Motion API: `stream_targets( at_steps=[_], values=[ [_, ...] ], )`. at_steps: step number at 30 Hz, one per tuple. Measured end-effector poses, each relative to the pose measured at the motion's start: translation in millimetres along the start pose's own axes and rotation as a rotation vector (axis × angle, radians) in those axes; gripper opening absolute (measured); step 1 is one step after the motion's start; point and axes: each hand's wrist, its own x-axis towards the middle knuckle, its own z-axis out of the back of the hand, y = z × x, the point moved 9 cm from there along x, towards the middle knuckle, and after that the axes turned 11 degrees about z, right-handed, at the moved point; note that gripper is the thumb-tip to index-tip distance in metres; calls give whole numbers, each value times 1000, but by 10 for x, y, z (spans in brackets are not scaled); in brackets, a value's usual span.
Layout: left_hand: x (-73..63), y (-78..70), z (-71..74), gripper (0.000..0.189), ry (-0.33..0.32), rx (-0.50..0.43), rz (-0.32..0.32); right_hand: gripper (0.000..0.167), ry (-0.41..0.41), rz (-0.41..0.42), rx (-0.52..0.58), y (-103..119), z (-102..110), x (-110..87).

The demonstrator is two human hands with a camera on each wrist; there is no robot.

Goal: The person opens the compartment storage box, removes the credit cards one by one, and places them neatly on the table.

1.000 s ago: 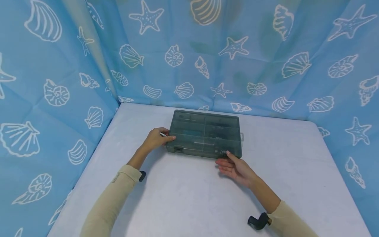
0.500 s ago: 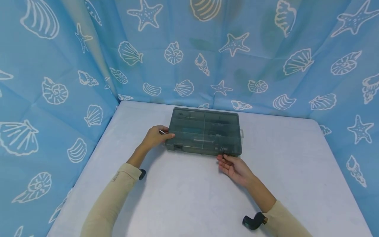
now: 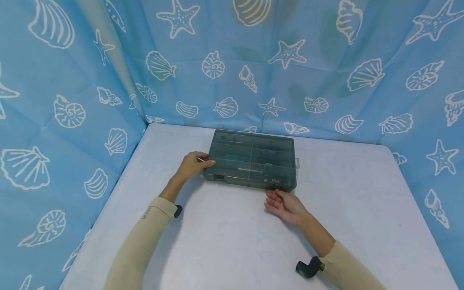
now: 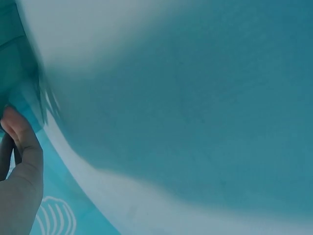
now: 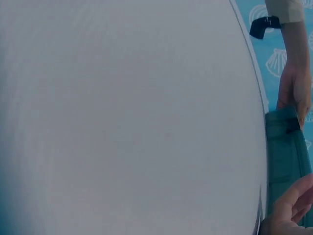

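A dark translucent compartment box (image 3: 237,151) lies with its lid down near the far side of the white table in the head view. Dividers and small items show dimly through the lid. My left hand (image 3: 193,165) grips its left end, thumb over the lid's edge and fingers at the side. At the right part of the front edge, my right hand (image 3: 288,206) touches the box with its thumb, by the front latch. Its other fingers lie loosely bent below that edge. In the right wrist view the right-hand fingers (image 5: 293,198) overlap the box's front wall (image 5: 281,161).
White cloth covers the table (image 3: 224,241). A blue curtain (image 3: 232,60) with shell and starfish prints hangs behind the table and along both sides. A clear tab (image 3: 297,163) sticks out from the box's right end. Black wrist cameras (image 3: 308,267) sit at both cuffs.
My right thumb has slid from the lid's top down to the front edge, and the right forearm has shifted slightly left. The left hand keeps its grip; the lid stays down.
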Motion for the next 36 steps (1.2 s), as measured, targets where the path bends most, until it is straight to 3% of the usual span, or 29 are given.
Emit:
stream_targets(
  at_steps=[4,11,18,23,30,36],
  values=[
    [13,23,-6,55,5,-10,13,33,12,-19,-4,-148,-195,74],
    [29,60,-10,56,8,-22,18,42,135,-31,-113,-459,-834,349],
    [43,67,-17,56,15,-54,24,52,198,-32,-86,-672,-1305,614],
    [27,60,2,56,5,-56,36,52,184,-13,-66,-769,-1405,711],
    [17,66,25,54,-11,-55,39,37,209,19,-51,-827,-1444,753],
    [17,47,36,52,-17,-58,26,30,125,18,-11,-878,-1415,775]
  ],
)
